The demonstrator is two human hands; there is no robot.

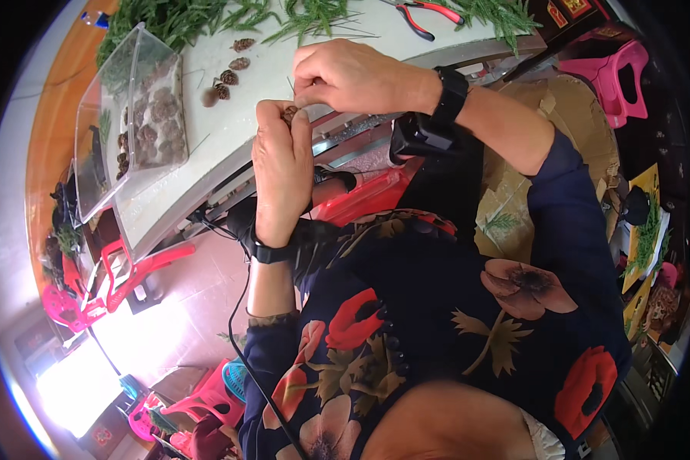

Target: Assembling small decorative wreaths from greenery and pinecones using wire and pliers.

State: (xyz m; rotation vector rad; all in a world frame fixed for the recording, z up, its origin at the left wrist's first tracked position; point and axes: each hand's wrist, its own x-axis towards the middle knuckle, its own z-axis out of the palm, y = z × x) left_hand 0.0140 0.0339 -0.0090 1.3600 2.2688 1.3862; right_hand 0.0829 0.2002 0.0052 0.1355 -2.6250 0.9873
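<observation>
1. Head view, centre: my left hand rises from below with its fingers curled shut around a small brown pine cone, rough and scaly; only its top shows above my fingertips, at the near edge of the table.
2. Head view, just above: my right hand comes in from the right. Its thumb and forefinger are pinched together right over the cone, touching my left fingertips. Whether they grip something thin there, I cannot tell.
3. Both wrists wear black bands, and a boxy black device sits under my right wrist. A thin black cable trails down from my left wrist.
4. Head view, upper left: a clear plastic tub, rectangular and thin-walled, lies tilted on the pale, smooth table. It holds a heap of dark, knobbly cones.
5. Beside the tub a few loose cones lie scattered on the tabletop, oval and ridged.
6. Along the far edge lie feathery green conifer sprigs, soft and needle-like.
7. Pliers with red and black handles rest among the greenery at the top.
8. Below, my dark sleeves carry large red and pink flower prints.
9. Right side: crumpled brown cardboard and a bright pink plastic stool.
</observation>
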